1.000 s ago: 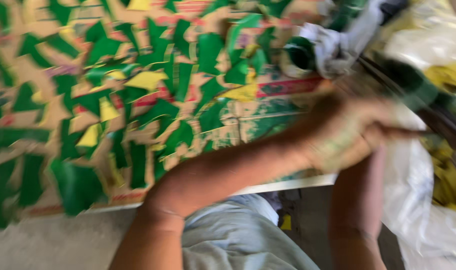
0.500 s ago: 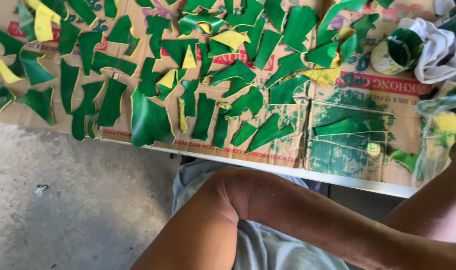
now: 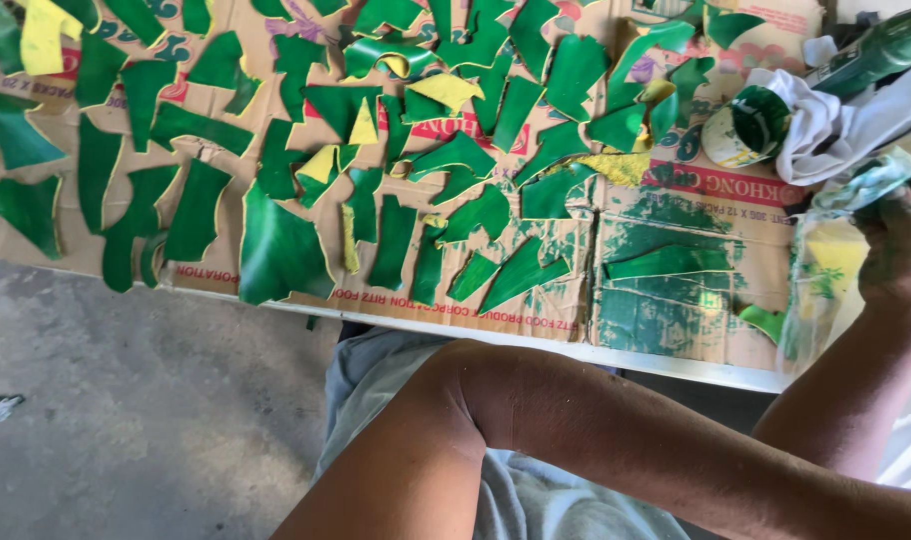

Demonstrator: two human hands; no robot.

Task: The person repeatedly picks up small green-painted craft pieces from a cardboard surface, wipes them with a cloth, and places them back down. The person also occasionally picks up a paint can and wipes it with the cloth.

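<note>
A single head-worn camera looks steeply down from above the seated person, whose knee and grey shorts [image 3: 416, 420] fill the bottom of the frame close to the lens. The view faces forward over the near edge of the cardboard-covered table [image 3: 676, 330], which crosses the upper half with a slight tilt, at arm's reach. The concrete floor [image 3: 126, 400] lies lower left, and the right hand [image 3: 901, 250] enters at the right edge; no second view overlaps.

Dozens of green pieces [image 3: 281, 250]; several yellow pieces [image 3: 446, 90]; one paint tin [image 3: 746, 125].
</note>
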